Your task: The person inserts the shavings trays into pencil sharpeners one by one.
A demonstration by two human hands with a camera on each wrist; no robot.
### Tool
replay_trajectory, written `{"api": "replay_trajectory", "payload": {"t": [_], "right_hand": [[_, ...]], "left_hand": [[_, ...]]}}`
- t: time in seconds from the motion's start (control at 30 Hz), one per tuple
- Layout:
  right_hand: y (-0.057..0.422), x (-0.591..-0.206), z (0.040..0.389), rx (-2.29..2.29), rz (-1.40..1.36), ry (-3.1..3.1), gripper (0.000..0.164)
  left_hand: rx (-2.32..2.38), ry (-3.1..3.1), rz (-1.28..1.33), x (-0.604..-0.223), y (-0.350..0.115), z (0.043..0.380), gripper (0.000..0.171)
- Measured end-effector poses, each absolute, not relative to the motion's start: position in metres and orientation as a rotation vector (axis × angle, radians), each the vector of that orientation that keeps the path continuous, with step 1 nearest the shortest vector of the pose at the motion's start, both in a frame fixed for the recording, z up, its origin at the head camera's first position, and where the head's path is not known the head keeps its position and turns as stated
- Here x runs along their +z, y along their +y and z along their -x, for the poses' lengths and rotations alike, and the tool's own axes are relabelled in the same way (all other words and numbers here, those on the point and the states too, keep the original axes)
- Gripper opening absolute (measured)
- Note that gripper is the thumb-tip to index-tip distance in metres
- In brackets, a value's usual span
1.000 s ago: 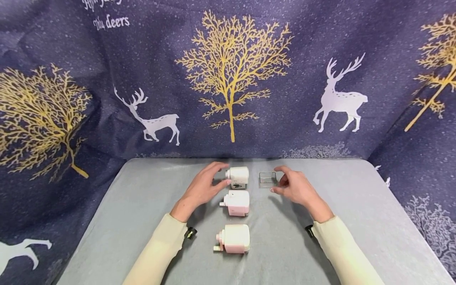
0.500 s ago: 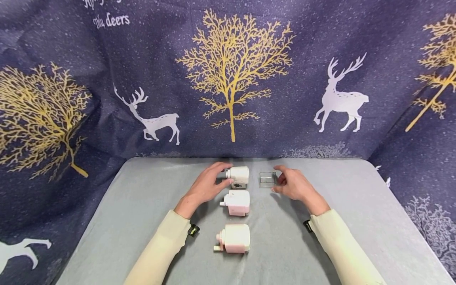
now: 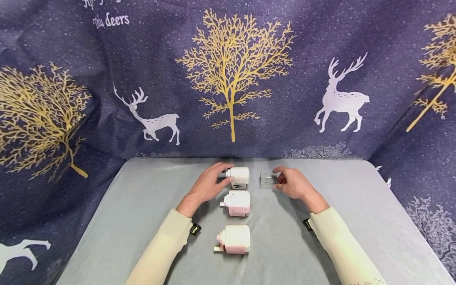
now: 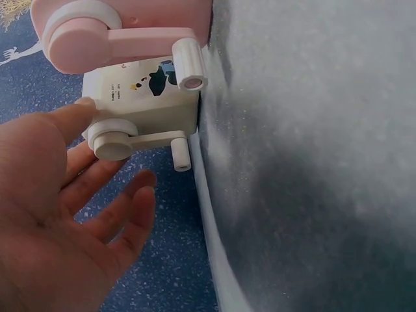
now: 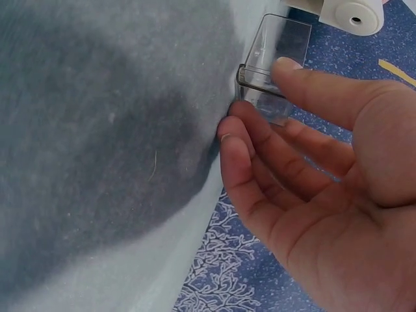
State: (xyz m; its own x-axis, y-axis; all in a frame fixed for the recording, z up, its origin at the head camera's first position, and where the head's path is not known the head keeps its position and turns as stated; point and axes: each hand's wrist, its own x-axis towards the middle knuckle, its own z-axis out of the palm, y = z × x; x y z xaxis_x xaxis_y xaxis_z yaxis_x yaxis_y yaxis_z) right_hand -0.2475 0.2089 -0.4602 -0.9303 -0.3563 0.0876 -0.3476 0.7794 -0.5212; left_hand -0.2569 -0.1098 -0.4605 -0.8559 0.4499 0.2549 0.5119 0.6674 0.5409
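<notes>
A white crank pencil sharpener (image 3: 240, 176) with a dark printed picture stands at the back of the table. My left hand (image 3: 207, 185) grips it at its crank end, thumb on the near side and forefinger on the far side; the other fingers (image 4: 133, 218) curl loosely below the crank in the left wrist view. To its right lies a small clear plastic shavings drawer (image 3: 268, 178), apart from the sharpener. My right hand (image 3: 293, 183) pinches the drawer's right end. In the right wrist view the thumb presses the clear wall (image 5: 286, 42) near a dark-edged rim.
Two pink-and-white crank sharpeners line up nearer to me, a middle one (image 3: 238, 203) and a front one (image 3: 236, 239), cranks pointing left. The grey table (image 3: 303, 253) ends at a dark blue cloth (image 3: 156, 71) printed with deer and trees.
My left hand has moved a little right, its thumb and forefinger coming onto the white pencil sharpener. The right thumb and fingers have closed in on the clear drawer's end.
</notes>
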Motion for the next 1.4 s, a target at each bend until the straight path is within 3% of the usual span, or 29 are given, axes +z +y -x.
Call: {"api": "replay_trajectory", "payload": {"t": [1.4], "right_hand": [[0.174,-0.455,0.253,-0.839,0.635,2.887,0.051]], "left_hand": [[-1.02,-2.76,0.82,-0.46,-0.11,0.261,0.045]]}}
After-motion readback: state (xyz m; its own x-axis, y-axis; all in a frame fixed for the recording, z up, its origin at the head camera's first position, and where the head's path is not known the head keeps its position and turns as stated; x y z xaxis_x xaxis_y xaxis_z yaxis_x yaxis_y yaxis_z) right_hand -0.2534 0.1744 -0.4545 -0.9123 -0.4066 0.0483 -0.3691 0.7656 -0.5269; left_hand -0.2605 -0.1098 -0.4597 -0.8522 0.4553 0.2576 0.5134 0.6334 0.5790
